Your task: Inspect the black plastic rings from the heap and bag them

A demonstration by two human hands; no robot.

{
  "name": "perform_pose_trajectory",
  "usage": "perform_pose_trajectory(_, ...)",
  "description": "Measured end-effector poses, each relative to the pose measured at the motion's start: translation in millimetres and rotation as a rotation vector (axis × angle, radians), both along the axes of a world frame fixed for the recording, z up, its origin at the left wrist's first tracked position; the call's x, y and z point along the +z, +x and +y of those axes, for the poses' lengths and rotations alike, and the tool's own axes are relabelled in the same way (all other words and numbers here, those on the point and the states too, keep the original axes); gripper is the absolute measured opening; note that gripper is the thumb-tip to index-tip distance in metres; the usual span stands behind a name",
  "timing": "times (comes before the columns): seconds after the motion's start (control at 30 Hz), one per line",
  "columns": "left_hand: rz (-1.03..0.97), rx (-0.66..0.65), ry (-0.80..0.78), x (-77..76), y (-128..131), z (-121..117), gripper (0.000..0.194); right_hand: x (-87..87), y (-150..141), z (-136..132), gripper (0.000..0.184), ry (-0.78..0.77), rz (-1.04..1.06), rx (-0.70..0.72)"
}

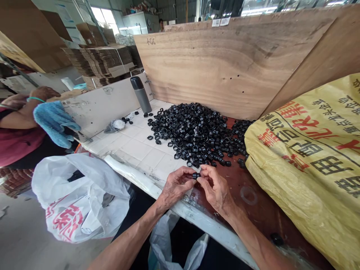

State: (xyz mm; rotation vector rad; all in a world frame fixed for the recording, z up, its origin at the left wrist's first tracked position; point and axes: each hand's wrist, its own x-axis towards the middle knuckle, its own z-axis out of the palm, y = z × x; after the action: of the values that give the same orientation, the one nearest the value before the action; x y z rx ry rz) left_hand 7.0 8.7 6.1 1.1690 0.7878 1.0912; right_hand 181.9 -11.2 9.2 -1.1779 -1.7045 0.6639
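Note:
Between the fingertips of both hands is a small black plastic ring point(196, 175), held just above the front of the table. My left hand point(177, 184) pinches it from the left with thumb and forefinger. From the right, my right hand point(216, 188) grips it the same way. The fingers cover part of the ring, so its exact shape is hard to make out. Right behind the hands spreads a large heap of black plastic rings point(194, 129), with several loose ones around its edge.
A grey flask point(142, 98) stands behind a small clear bag point(114, 126). Wooden boards point(225, 67) wall the back. A yellow sack point(295, 157) lies at right. A white bag point(84, 195) hangs at the front left. Another person's arm point(17, 116) shows at far left, near a blue cloth point(54, 122).

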Motion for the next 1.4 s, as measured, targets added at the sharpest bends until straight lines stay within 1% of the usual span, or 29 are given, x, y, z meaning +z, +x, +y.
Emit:
perform_pose_trajectory(0.13, -0.009, 0.014, 0.037, 1.7, 1.5, 0.9, 0.022, 2.9, -0.4, -1.9, 0.014, -0.019, -0.067, 0.003)
perform_pose_trajectory(0.23, -0.026, 0.010, -0.005, 5.3, 2.2, 0.5, 0.023, 8.0, 0.8, -0.8, 0.010, -0.019, -0.054, -0.007)
perform_pose_trajectory(0.3, -0.034, 0.007, -0.058, 7.1, 1.3, 0.1, 0.024, 9.7, 1.4, 1.0, 0.012, 0.015, -0.035, 0.027)
perform_pose_trajectory(0.4, -0.021, -0.027, -0.137, 8.1, -1.8, 0.2, 0.026, 9.7, 1.6, 3.9, 0.020, 0.117, -0.009, 0.100)
perform_pose_trajectory(0.47, -0.019, -0.055, -0.157, 7.9, -3.4, 0.7, 0.028, 9.7, 1.4, 5.2, 0.024, 0.161, 0.005, 0.127)
perform_pose_trajectory(0.53, -0.021, -0.062, -0.154, 7.6, -3.5, 1.0, 0.028, 10.0, 1.1, 5.7, 0.024, 0.171, 0.007, 0.121)
perform_pose_trajectory(0.6, -0.019, -0.038, -0.117, 7.4, -2.2, 0.6, 0.027, 9.7, 0.6, 5.7, 0.020, 0.156, -0.012, 0.088)
perform_pose_trajectory(0.7, 0.001, 0.016, -0.014, 7.8, 0.8, -1.2, 0.024, 5.7, -0.1, 5.4, 0.011, 0.126, -0.072, 0.013)
perform_pose_trajectory(0.73, 0.010, 0.025, 0.010, 8.1, 1.6, -1.7, 0.024, 3.7, -0.4, 5.3, 0.010, 0.115, -0.096, -0.008)
perform_pose_trajectory(0.77, 0.017, 0.026, 0.019, 8.4, 2.0, -2.2, 0.025, 1.6, -0.5, 5.2, 0.013, 0.100, -0.124, -0.022)
perform_pose_trajectory(0.87, 0.018, -0.004, -0.011, 9.6, 1.5, -2.4, 0.027, -2.1, -0.9, 3.7, 0.025, 0.056, -0.201, -0.029)
perform_pose_trajectory(0.93, 0.016, -0.016, -0.050, 9.8, 0.1, -1.8, 0.029, -1.6, -1.0, 1.7, 0.023, 0.054, -0.195, -0.034)
perform_pose_trajectory(1.0, 0.010, -0.014, -0.077, 9.1, -1.6, -1.0, 0.031, 0.0, -1.0, -0.3, 0.024, 0.064, -0.159, -0.021)
perform_pose_trajectory(1.1, 0.016, 0.006, -0.071, 7.4, -3.3, -0.3, 0.032, 2.1, -0.5, -1.7, 0.018, 0.055, -0.177, 0.026)
perform_pose_trajectory(1.17, 0.035, 0.017, -0.059, 6.9, -3.6, -0.3, 0.032, 3.2, 0.1, -1.3, 0.024, 0.027, -0.175, 0.009)
perform_pose_trajectory(1.23, 0.044, 0.020, -0.053, 7.2, -3.4, -0.5, 0.031, 4.6, 0.5, -0.5, 0.015, 0.004, -0.123, -0.014)
perform_pose_trajectory(1.27, 0.042, 0.015, -0.053, 7.6, -3.2, -0.6, 0.031, 5.3, 0.6, -0.1, 0.013, 0.002, -0.102, -0.018)
perform_pose_trajectory(1.33, 0.034, 0.004, -0.058, 8.2, -3.1, -0.8, 0.032, 6.6, 0.6, 0.4, 0.013, 0.004, -0.108, -0.019)
perform_pose_trajectory(1.4, 0.047, -0.004, -0.061, 8.4, -3.2, -0.8, 0.033, 6.9, 0.6, 0.6, 0.023, -0.009, -0.137, -0.027)
